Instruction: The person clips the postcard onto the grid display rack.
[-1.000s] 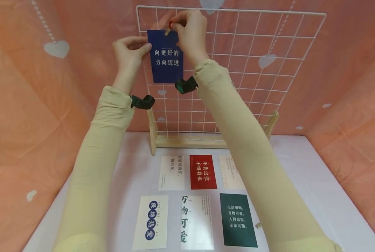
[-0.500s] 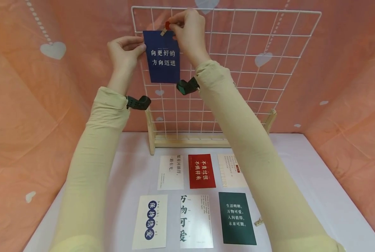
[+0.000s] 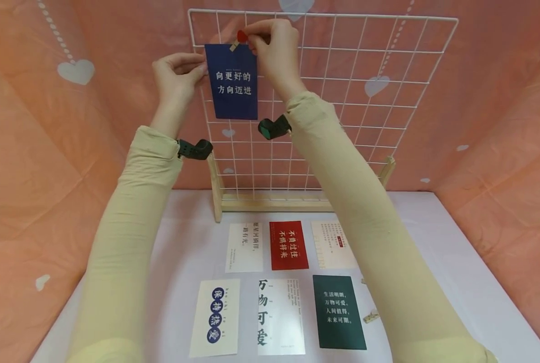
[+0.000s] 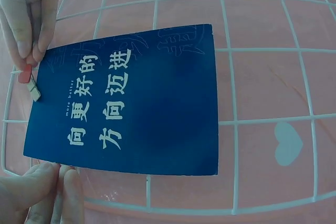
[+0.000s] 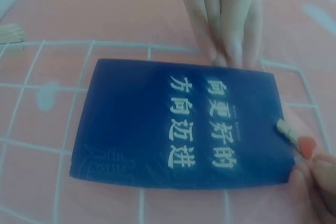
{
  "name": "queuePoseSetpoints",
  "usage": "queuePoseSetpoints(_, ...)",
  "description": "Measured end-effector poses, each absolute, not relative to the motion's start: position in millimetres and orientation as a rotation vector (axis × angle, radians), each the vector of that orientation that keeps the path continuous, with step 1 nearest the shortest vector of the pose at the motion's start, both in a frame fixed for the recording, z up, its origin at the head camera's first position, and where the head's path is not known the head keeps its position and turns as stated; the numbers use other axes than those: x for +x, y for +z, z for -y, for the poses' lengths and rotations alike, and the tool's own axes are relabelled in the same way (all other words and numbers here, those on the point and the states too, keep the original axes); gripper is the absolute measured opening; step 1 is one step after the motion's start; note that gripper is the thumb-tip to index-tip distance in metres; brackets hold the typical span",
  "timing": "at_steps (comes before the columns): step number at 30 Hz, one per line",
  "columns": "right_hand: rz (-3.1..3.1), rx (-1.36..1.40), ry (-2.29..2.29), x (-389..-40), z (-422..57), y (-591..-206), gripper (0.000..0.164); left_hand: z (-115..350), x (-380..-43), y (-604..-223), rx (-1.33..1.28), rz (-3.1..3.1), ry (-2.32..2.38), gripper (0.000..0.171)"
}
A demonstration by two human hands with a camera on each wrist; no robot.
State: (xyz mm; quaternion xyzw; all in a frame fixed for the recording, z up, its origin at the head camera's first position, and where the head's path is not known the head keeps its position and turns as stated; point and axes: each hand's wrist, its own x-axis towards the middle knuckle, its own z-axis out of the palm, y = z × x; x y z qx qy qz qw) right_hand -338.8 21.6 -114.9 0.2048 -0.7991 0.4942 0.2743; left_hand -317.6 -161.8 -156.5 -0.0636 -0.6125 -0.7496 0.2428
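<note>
Clipping the blue card [image 3: 231, 106] onto the wire grid [image 3: 365, 16], I'd say.

L to R: my left hand [image 3: 174, 78] pinches at the card's left edge, thumb + fingertips close tog.; can't tell how much card is b/w them. Card's upright in front of the grid's upper-left part, lettering facing me. Wooden clip [image 4: 34, 93] sits tilted on its top edge; can't tell if a wire's in its bite. My right hand [image 3: 276, 55] pinches the clip's red end [image 5: 306, 146] by the card's top-right corner. Below, six other cards [image 3: 283, 317] lie on the desk [image 3: 172, 302], w/ a spare clip [image 3: 371, 316] R of the dark green card [image 3: 340, 330]. Fastening step's in hand, prob.; next move calls for checking the bite, left hand steadying the card, then a gentle release.
</note>
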Motion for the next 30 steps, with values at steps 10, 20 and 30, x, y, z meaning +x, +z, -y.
queuePoseSetpoints(10, 2.056, 0.587, 1.511, -341.7, -32.4, -118.6, 0.017, 166.4, -315.7, -159.1, -0.253, 1.676, -2.090, 0.017)
queuePoseSetpoints(20, 2.023, 0.630, 1.763, -337.8, -53.3, -131.4, 0.022, 168.3, -310.9, -163.5, -0.261, 1.772, -2.155, 0.022)
queuePoseSetpoints(30, 1.976, 0.674, 2.011, -328.0, -77.5, -142.8, 0.025, 176.1, -301.5, -179.2, -0.328, 1.987, -2.102, 0.030)
